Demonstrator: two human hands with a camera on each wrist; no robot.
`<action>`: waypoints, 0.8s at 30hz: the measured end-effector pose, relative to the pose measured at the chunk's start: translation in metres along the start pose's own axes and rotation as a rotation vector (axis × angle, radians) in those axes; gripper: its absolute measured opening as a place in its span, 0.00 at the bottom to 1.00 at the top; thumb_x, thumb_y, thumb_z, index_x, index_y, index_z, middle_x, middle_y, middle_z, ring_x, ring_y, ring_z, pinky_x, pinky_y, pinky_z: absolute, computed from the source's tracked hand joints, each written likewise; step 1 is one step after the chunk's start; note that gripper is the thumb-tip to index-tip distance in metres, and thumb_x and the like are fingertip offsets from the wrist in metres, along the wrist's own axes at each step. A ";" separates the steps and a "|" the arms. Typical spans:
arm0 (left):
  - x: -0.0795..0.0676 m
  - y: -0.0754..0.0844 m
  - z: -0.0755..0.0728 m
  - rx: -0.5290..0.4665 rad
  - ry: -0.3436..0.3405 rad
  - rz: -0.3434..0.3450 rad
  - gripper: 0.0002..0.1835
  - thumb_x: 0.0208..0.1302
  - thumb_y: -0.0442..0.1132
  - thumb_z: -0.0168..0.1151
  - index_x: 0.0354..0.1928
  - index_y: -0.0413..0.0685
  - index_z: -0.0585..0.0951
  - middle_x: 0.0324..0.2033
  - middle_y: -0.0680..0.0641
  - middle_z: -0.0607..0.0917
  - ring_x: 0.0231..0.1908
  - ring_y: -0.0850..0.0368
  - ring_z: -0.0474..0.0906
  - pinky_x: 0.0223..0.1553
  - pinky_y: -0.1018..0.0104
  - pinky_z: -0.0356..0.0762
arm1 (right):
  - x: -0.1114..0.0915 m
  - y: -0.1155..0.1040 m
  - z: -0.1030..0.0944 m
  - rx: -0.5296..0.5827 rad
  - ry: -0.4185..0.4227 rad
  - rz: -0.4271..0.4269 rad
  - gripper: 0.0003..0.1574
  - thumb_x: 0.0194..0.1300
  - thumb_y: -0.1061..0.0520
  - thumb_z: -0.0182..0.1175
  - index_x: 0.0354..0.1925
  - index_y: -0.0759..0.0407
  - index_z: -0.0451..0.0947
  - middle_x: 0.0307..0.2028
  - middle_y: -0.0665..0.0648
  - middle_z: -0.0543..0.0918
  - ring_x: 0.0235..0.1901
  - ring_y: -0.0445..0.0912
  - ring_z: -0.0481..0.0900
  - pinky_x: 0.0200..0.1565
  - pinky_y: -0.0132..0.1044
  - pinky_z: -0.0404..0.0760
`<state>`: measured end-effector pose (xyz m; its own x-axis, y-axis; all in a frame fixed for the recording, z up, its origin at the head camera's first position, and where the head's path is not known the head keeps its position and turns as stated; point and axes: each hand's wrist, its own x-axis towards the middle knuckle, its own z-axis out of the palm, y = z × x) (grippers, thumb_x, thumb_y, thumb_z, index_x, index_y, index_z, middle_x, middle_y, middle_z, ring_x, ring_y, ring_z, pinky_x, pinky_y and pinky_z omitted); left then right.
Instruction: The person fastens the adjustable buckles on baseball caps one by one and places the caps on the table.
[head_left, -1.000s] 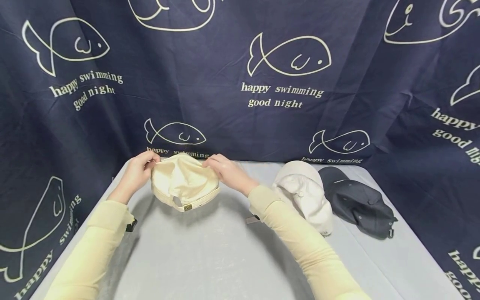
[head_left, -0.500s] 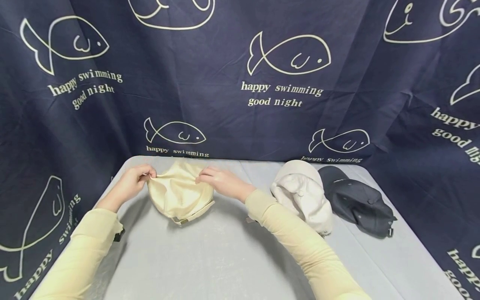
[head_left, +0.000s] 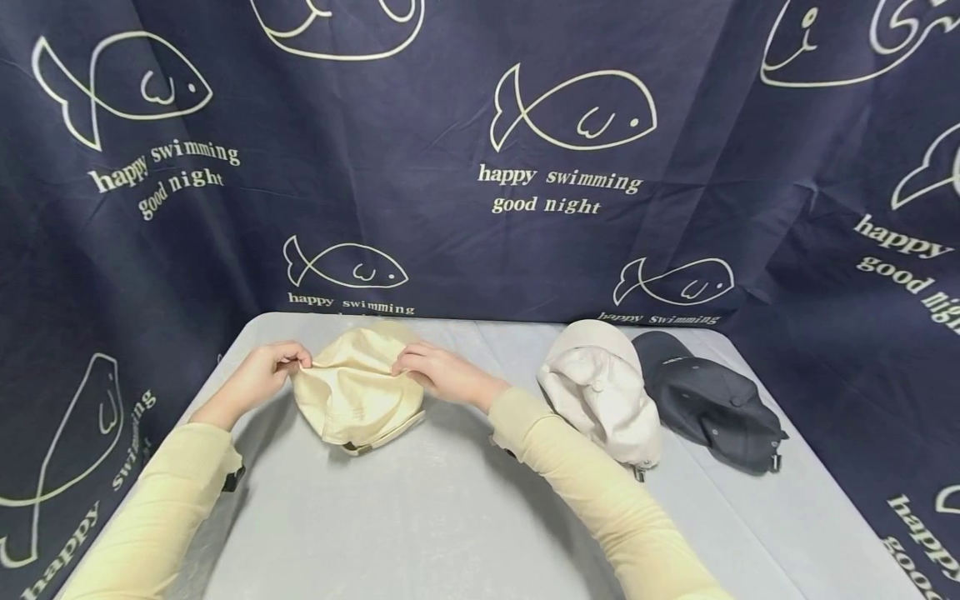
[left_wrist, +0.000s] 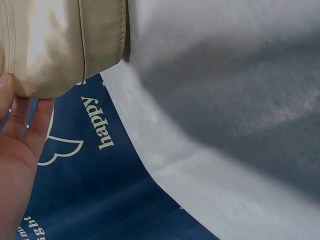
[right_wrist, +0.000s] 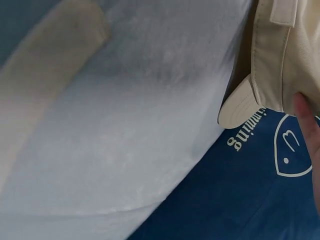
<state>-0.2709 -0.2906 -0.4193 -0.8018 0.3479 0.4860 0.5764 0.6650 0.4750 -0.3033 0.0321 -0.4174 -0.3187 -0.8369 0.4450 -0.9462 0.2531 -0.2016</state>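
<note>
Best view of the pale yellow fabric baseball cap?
Head view. Only there is the pale yellow cap wholly within frame. Left wrist crops it to a stitched side section, upper left; right wrist, to another part plus apparent brim, upper right.

A pale yellow cap [head_left: 363,387], crown creased, back strap [head_left: 387,434] toward the near edge, is pinched by left hand [head_left: 258,375] and right hand [head_left: 442,371] near the tabletop's [head_left: 390,517] far left corner.

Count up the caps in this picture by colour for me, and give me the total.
Pale yellow fabric cap, held by the left hand and right hand: 1
Off-white fabric cap, lying on the table: 1
Dark fabric cap, lying beside it: 1
Total: 3 caps
</note>
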 end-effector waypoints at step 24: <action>0.011 0.035 -0.029 -0.032 -0.109 0.036 0.15 0.50 0.17 0.57 0.32 0.45 0.81 0.33 0.50 0.84 0.39 0.69 0.76 0.41 0.51 0.80 | -0.009 -0.013 -0.043 0.018 -0.054 0.095 0.19 0.64 0.61 0.58 0.54 0.55 0.74 0.54 0.53 0.76 0.59 0.44 0.71 0.64 0.32 0.63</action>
<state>-0.2553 -0.2825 -0.3760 -0.7921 0.4420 0.4209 0.6081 0.6302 0.4828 -0.2905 0.0572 -0.3814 -0.4026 -0.8349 0.3753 -0.9107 0.3240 -0.2562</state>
